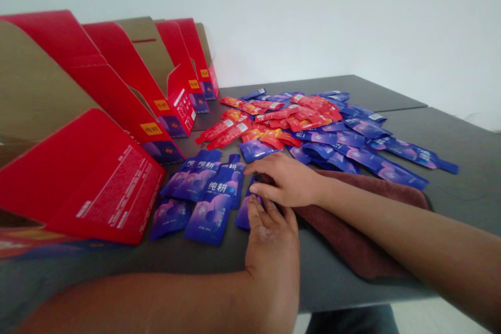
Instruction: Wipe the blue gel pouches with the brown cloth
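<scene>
A blue-purple sachet (243, 214) lies on the table in front of me, mostly covered by my two hands. My left hand (272, 232) rests on it from the near side, fingers stretched out and lying flat. Across its upper end reaches my right hand (291, 180), thumb and forefinger apart, touching the fingertips of my left hand. What lies beneath the right palm is hidden. Just left are several more blue sachets (207, 216), some overlapping, printed with white characters.
Open red cardboard boxes (117, 188) stand in a row along the left. Behind my hands spreads a heap of red sachets (313, 109) and blue sachets (360, 128). A brown cloth (352, 245) lies under my right forearm, on the dark table (332, 287).
</scene>
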Motion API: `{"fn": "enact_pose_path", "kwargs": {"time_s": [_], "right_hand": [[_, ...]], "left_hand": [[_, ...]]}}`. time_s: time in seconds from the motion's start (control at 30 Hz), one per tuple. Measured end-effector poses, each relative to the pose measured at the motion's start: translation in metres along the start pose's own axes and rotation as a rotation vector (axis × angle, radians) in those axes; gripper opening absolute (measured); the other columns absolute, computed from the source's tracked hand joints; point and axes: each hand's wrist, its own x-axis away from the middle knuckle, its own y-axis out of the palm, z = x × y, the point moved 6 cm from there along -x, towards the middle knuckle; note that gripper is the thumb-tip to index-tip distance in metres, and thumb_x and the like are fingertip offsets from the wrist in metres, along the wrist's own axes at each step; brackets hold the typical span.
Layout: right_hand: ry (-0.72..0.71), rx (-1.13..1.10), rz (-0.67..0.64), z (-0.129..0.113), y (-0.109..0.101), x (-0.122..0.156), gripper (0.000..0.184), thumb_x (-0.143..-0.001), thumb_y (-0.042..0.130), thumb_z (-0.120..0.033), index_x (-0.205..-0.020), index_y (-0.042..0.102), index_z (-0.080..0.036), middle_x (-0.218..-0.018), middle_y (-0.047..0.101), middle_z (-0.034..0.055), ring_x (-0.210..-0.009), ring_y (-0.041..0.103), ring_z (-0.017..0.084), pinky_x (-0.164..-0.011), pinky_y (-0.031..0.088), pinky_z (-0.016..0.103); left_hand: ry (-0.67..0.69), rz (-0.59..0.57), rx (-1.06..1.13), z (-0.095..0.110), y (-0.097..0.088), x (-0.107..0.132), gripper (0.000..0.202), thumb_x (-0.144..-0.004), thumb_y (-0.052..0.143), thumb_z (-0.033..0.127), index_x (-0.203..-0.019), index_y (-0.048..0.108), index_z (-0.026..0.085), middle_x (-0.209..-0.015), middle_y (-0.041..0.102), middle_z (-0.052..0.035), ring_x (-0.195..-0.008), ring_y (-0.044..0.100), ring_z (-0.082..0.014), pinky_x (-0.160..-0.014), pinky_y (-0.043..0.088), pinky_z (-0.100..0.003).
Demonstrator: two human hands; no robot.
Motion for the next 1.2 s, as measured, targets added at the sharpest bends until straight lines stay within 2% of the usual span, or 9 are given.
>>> {"fn": "enact_pose_path", "kwargs": {"time_s": [0.1, 0.2, 0.33, 0.53, 0.7, 0.9, 1.03, 1.2], "right_hand": [[0.136, 0.073, 0.006, 0.007, 0.000, -0.001, 0.037, -0.092, 0.049, -0.039, -0.117, 0.062, -0.016, -0.091, 0.070, 0.0086, -0.086, 0.062, 0.022, -0.082, 0.041, 0.036], [0.251, 0.139, 0.034, 0.014, -0.003, 0.000, 0.038, -0.093, 0.047, -0.041, -0.118, 0.062, -0.016, -0.100, 0.070, 0.0108, -0.093, 0.063, 0.024, -0.086, 0.041, 0.038], [0.304, 0.187, 0.050, 0.018, -0.004, 0.001, 0.039, -0.093, 0.046, -0.043, -0.118, 0.061, -0.016, -0.108, 0.069, 0.0118, -0.100, 0.063, 0.026, -0.090, 0.040, 0.041], [0.203, 0.105, 0.017, 0.013, -0.002, 0.000, 0.038, -0.092, 0.048, -0.040, -0.119, 0.060, -0.015, -0.106, 0.069, 0.0119, -0.102, 0.062, 0.025, -0.090, 0.041, 0.039], [0.049, 0.018, 0.007, 0.004, 0.000, 0.000, 0.035, -0.090, 0.052, -0.034, -0.118, 0.060, -0.014, -0.094, 0.069, 0.0093, -0.089, 0.062, 0.021, -0.082, 0.043, 0.035], [-0.103, -0.071, -0.004, -0.003, 0.000, 0.001, 0.032, -0.090, 0.053, -0.036, -0.114, 0.061, -0.016, -0.093, 0.069, 0.0074, -0.085, 0.061, 0.019, -0.077, 0.044, 0.032], [-0.073, -0.048, -0.009, -0.003, 0.001, 0.001, 0.033, -0.091, 0.052, -0.036, -0.115, 0.062, -0.016, -0.093, 0.069, 0.0075, -0.086, 0.061, 0.019, -0.077, 0.043, 0.032], [0.080, 0.041, 0.003, 0.004, 0.000, -0.001, 0.036, -0.091, 0.050, -0.038, -0.117, 0.062, -0.014, -0.087, 0.069, 0.0066, -0.081, 0.061, 0.019, -0.076, 0.042, 0.032]], "left_hand": [[-0.019, 0.014, 0.062, 0.000, 0.001, 0.001, 0.043, -0.088, 0.051, 0.018, -0.130, 0.055, 0.010, -0.127, 0.058, -0.0293, -0.114, 0.059, -0.0367, -0.099, 0.048, -0.050], [-0.018, 0.017, 0.088, 0.000, 0.002, 0.002, 0.042, -0.088, 0.053, 0.020, -0.129, 0.056, 0.011, -0.128, 0.058, -0.0284, -0.115, 0.058, -0.0369, -0.099, 0.047, -0.052], [-0.009, 0.013, 0.050, 0.000, 0.003, 0.002, 0.041, -0.089, 0.051, 0.019, -0.129, 0.057, 0.013, -0.128, 0.059, -0.0264, -0.114, 0.059, -0.0360, -0.098, 0.049, -0.050], [-0.001, 0.016, -0.002, 0.001, 0.003, 0.001, 0.041, -0.090, 0.049, 0.021, -0.130, 0.056, 0.013, -0.127, 0.060, -0.0256, -0.113, 0.060, -0.0353, -0.098, 0.049, -0.049], [-0.001, 0.001, -0.038, 0.000, 0.001, 0.000, 0.042, -0.091, 0.046, 0.019, -0.131, 0.055, 0.012, -0.126, 0.061, -0.0269, -0.113, 0.060, -0.0344, -0.098, 0.049, -0.047], [0.032, -0.029, -0.088, 0.000, 0.000, -0.001, 0.043, -0.089, 0.040, 0.013, -0.130, 0.055, 0.009, -0.121, 0.064, -0.0276, -0.111, 0.062, -0.0331, -0.098, 0.048, -0.046], [0.031, -0.030, -0.083, 0.000, -0.001, 0.001, 0.043, -0.089, 0.040, 0.012, -0.130, 0.055, 0.009, -0.122, 0.064, -0.0276, -0.111, 0.062, -0.0328, -0.098, 0.048, -0.046], [0.019, -0.037, -0.042, 0.000, 0.000, 0.001, 0.044, -0.091, 0.044, 0.019, -0.133, 0.052, 0.011, -0.125, 0.061, -0.0282, -0.114, 0.059, -0.0350, -0.098, 0.049, -0.047]]}}
